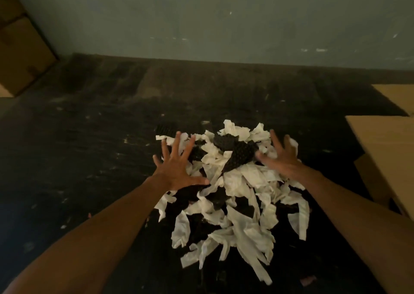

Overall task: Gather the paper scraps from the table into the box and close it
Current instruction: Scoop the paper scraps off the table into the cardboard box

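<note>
A heap of white paper scraps (242, 195) mixed with black dotted pieces (239, 154) lies on the dark table (89, 148), right of centre. My left hand (177, 166) rests flat on the heap's left edge with fingers spread. My right hand (280, 157) is over the heap's far right side, fingers apart and slightly blurred. Neither hand holds anything. The brown cardboard box (385, 150) stands at the right edge with a flap toward the heap; its inside is out of view.
A second cardboard box (22, 53) leans at the far left corner against the grey-green wall (224, 17). Small white flecks dot the table's surface. A lone pinkish scrap (308, 280) lies near the front edge.
</note>
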Demonstrator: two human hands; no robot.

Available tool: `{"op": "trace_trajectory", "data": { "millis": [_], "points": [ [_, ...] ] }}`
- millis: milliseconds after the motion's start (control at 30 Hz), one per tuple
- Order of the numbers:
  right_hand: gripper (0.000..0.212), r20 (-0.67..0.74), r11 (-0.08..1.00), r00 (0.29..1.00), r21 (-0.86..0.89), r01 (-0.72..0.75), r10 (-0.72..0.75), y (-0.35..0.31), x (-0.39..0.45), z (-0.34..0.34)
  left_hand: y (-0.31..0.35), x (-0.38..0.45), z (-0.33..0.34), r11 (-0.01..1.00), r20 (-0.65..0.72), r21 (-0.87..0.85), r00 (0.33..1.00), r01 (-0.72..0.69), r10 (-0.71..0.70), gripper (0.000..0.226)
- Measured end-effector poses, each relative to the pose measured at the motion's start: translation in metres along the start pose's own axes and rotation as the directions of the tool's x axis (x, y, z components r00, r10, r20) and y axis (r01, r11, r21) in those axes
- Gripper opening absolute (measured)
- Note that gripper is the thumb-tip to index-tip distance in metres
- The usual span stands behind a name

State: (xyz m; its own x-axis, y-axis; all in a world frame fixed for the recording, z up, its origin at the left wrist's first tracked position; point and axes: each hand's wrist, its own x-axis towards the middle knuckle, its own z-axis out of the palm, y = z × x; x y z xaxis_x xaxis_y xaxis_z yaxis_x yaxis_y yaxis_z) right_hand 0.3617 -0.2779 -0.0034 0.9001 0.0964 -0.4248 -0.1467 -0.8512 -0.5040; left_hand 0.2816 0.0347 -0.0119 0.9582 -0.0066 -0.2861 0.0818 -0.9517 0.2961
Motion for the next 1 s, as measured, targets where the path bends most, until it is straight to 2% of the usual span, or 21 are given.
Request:
{"op": "trace_trajectory", "data": {
  "millis": [67, 133, 233, 300, 367, 433, 567, 633, 733, 867, 1000],
  "points": [
    [0.118, 0.143, 0.977, 0.972, -0.075, 0.2, -0.188, -0.012, 0.004, 0.007, 0.005, 0.013, -0.002, 0.991, 0.079, 0.081, 0.992, -0.107, 0.1, 0.136],
    [0.126, 0.269, 0.933, 0.918, -0.135, 0.334, -0.29, -0.027, 0.007, 0.016, 0.01, 0.024, -0.001, 0.978, 0.15, 0.111, 0.976, -0.178, 0.161, 0.14],
    [0.131, 0.406, 0.821, 0.864, -0.353, 0.449, -0.297, -0.041, 0.011, 0.033, 0.01, 0.034, 0.007, 0.958, 0.222, 0.169, 0.956, -0.233, 0.194, 0.141],
    [0.129, 0.436, 0.706, 0.858, -0.515, 0.486, -0.273, -0.042, 0.012, 0.043, 0.007, 0.034, 0.01, 0.93, 0.235, 0.256, 0.95, -0.265, 0.206, 0.134],
    [0.123, 0.391, 0.657, 0.863, -0.565, 0.5, -0.321, -0.038, 0.01, 0.051, 0.004, 0.031, 0.015, 0.891, 0.198, 0.355, 0.954, -0.285, 0.226, 0.119],
    [0.114, 0.312, 0.663, 0.857, -0.542, 0.516, -0.411, -0.032, 0.005, 0.056, 0.003, 0.026, 0.022, 0.89, 0.134, 0.362, 0.96, -0.277, 0.244, 0.105],
    [0.086, 0.195, 0.668, 0.831, -0.513, 0.539, -0.521, -0.02, -0.011, 0.068, 0.001, 0.015, 0.036, 0.932, 0.056, 0.259, 0.968, -0.252, 0.247, 0.089],
    [0.074, 0.135, 0.669, 0.84, -0.544, 0.506, -0.525, -0.014, -0.022, 0.078, 0.004, 0.007, 0.04, 0.955, 0.01, 0.183, 0.972, -0.233, 0.235, 0.079],
    [0.069, 0.085, 0.705, 0.867, -0.545, 0.454, -0.492, -0.013, -0.038, 0.087, 0.007, -0.006, 0.044, 0.974, -0.039, 0.109, 0.978, -0.2, 0.206, 0.07],
    [0.056, 0.084, 0.8, 0.879, -0.382, 0.464, -0.469, -0.026, -0.05, 0.068, 0.011, -0.022, 0.03, 0.988, -0.02, 0.062, 0.99, -0.142, 0.143, 0.06],
    [0.047, 0.055, 0.893, 0.905, -0.148, 0.425, -0.421, -0.034, -0.063, 0.035, 0.01, -0.044, -0.003, 0.998, -0.14, -0.004, 0.988, -0.063, 0.062, 0.05]
  ]
}}
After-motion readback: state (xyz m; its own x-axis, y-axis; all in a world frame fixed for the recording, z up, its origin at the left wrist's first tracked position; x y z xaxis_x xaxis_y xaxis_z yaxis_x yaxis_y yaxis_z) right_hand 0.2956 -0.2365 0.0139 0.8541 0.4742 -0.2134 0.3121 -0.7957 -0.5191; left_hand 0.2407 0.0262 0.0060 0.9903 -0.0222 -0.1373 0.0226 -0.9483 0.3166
